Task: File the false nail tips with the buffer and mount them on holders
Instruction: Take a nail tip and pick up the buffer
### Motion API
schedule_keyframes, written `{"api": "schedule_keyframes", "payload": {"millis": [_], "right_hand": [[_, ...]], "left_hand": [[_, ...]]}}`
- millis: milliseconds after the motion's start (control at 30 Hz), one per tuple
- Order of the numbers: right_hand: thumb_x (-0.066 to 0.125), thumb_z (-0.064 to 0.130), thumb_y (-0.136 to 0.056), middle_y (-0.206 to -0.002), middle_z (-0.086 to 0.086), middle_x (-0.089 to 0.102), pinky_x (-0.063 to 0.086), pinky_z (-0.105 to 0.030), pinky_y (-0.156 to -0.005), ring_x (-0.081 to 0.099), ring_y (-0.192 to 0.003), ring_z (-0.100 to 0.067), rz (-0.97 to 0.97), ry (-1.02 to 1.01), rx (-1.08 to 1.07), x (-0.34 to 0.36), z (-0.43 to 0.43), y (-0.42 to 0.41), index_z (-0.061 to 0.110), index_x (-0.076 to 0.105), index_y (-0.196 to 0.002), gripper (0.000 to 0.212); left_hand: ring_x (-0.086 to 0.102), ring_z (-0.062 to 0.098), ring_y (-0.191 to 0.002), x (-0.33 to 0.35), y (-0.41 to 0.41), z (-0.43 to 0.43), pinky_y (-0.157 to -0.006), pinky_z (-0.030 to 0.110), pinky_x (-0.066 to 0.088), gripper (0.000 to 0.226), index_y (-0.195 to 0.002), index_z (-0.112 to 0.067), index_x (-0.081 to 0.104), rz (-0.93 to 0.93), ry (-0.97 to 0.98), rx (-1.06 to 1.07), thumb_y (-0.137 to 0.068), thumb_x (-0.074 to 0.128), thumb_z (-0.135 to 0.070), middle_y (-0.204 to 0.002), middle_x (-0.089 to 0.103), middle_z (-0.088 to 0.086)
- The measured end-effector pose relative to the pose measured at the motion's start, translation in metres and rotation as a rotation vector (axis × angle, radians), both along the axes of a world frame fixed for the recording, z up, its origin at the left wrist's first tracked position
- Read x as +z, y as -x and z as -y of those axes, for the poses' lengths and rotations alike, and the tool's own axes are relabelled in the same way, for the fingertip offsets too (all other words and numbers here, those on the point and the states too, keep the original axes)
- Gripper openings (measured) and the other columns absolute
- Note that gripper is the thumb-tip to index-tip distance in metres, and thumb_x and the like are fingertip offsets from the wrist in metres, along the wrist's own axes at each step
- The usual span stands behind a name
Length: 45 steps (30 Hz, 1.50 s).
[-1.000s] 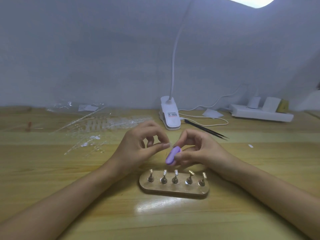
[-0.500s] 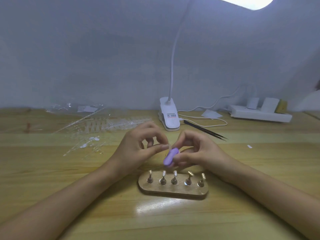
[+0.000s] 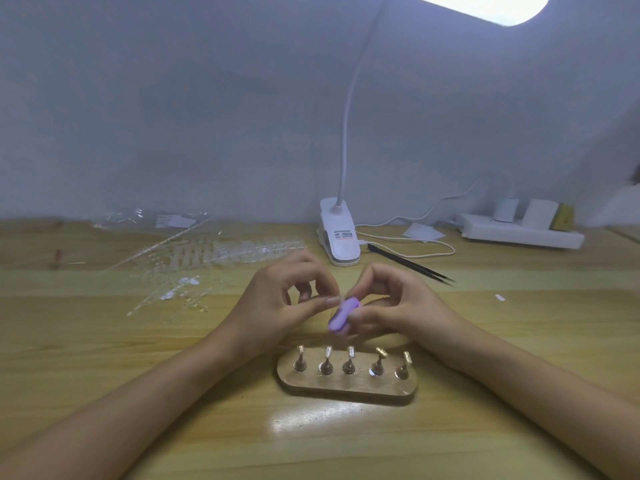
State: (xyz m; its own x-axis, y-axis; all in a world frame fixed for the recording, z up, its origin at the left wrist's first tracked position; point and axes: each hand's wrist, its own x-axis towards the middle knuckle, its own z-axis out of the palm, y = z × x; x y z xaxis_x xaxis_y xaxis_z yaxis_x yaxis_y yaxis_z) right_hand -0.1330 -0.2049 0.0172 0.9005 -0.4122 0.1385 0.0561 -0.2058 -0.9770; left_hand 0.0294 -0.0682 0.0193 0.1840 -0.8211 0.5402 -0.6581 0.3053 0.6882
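Buffer point(image 3: 343, 315), purple, sits gripped in the right hand point(image 3: 398, 303); the left hand point(image 3: 277, 303) pinches a tiny nail tip point(image 3: 338, 300) against it.

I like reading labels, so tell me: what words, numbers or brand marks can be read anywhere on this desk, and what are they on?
Sticker on the white clip lamp base: a red mark and lines of small print, too blurred to read.
White label in the clear plastic packaging: too blurred to read.
Purple buffer, power strip: no writing visible.
Nothing can be quoted.
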Motion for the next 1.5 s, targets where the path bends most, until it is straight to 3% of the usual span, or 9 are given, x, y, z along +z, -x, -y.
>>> {"api": "schedule_keyframes", "payload": {"millis": [333,433,567,667,767,933,1033,1167,1500], "right_hand": [[0.074,-0.001,-0.083,-0.1,-0.017,0.074,0.061,-0.033,-0.073,0.074,-0.088,-0.033,0.05,-0.054,-0.144,0.0019,0.0012,0.0,0.005,0.057,-0.087,0.018],[0.077,-0.001,-0.08,-0.098,-0.017,0.074,0.061,-0.034,-0.071,0.075,-0.086,-0.035,-0.011,-0.029,-0.021,0.0025,-0.0019,-0.0004,0.002,0.056,-0.089,0.023],[0.078,0.004,-0.079,-0.098,-0.019,0.074,0.061,-0.035,-0.074,0.074,-0.087,-0.032,0.046,-0.072,-0.123,0.0022,0.0001,-0.0006,0.004,0.058,-0.088,0.022],[0.079,0.003,-0.079,-0.099,-0.017,0.074,0.062,-0.037,-0.075,0.074,-0.087,-0.036,-0.01,-0.025,0.012,0.0006,-0.0008,-0.0008,0.006,0.059,-0.088,0.022],[0.079,0.007,-0.078,-0.098,-0.018,0.075,0.061,-0.034,-0.075,0.074,-0.088,-0.033,0.073,-0.094,-0.105,0.0009,0.0017,0.0002,0.007,0.058,-0.087,0.022],[0.079,0.004,-0.078,-0.094,-0.017,0.075,0.062,-0.037,-0.074,0.075,-0.085,-0.034,-0.001,-0.008,0.021,-0.0001,-0.0002,-0.0003,0.008,0.06,-0.087,0.021],[0.077,0.003,-0.08,-0.096,-0.02,0.074,0.06,-0.032,-0.071,0.075,-0.084,-0.028,0.082,-0.08,-0.108,0.001,0.0025,0.0005,0.01,0.061,-0.085,0.018],[0.08,0.005,-0.076,-0.096,-0.019,0.075,0.062,-0.043,-0.078,0.074,-0.086,-0.035,-0.008,-0.029,0.002,-0.0001,0.0015,-0.0003,0.01,0.061,-0.084,0.021],[0.077,0.004,-0.081,-0.1,-0.021,0.073,0.06,-0.035,-0.076,0.074,-0.089,-0.037,0.043,-0.079,-0.02,0.0,0.0059,0.0003,0.004,0.057,-0.09,0.021]], "left_hand": [[0.05,0.015,-0.067,0.0002,0.0007,0.0,-0.06,0.007,0.034,0.006,-0.077,-0.018,0.071,-0.017,-0.006,0.008,-0.081,0.075,-0.02,-0.083,0.056,-0.011],[0.05,0.01,-0.067,0.0005,-0.0004,-0.0006,-0.06,0.008,0.034,0.008,-0.075,-0.021,0.071,-0.035,-0.02,0.016,-0.081,0.076,-0.017,-0.083,0.056,-0.013],[0.05,0.013,-0.067,-0.0001,-0.0001,-0.0002,-0.059,0.009,0.034,0.006,-0.076,-0.02,0.071,-0.058,-0.026,0.016,-0.079,0.076,-0.02,-0.083,0.057,-0.012],[0.05,0.009,-0.066,0.0003,0.0001,-0.0004,-0.06,0.007,0.035,0.01,-0.075,-0.019,0.071,-0.022,-0.004,0.017,-0.081,0.076,-0.014,-0.083,0.058,-0.009],[0.051,0.013,-0.066,0.0005,0.0025,-0.0004,-0.06,0.006,0.035,0.009,-0.076,-0.016,0.07,0.007,-0.015,-0.009,-0.08,0.077,-0.012,-0.083,0.057,-0.005],[0.049,0.008,-0.067,0.0011,0.0019,-0.0011,-0.061,0.006,0.035,0.008,-0.077,-0.014,0.071,0.007,0.006,-0.009,-0.082,0.075,-0.01,-0.083,0.057,-0.008],[0.048,0.007,-0.067,0.0004,0.0017,-0.0004,-0.06,0.007,0.034,0.005,-0.077,-0.017,0.073,0.0,-0.016,-0.014,-0.08,0.077,-0.016,-0.084,0.054,-0.014],[0.047,0.007,-0.067,-0.0012,-0.0007,-0.0003,-0.059,0.008,0.033,0.007,-0.076,-0.02,0.072,-0.007,0.004,0.02,-0.08,0.077,-0.018,-0.084,0.054,-0.016],[0.047,0.01,-0.067,-0.0003,-0.0001,-0.0002,-0.056,0.01,0.032,0.007,-0.075,-0.022,0.072,-0.03,0.027,0.037,-0.077,0.076,-0.027,-0.086,0.054,-0.015]]}}
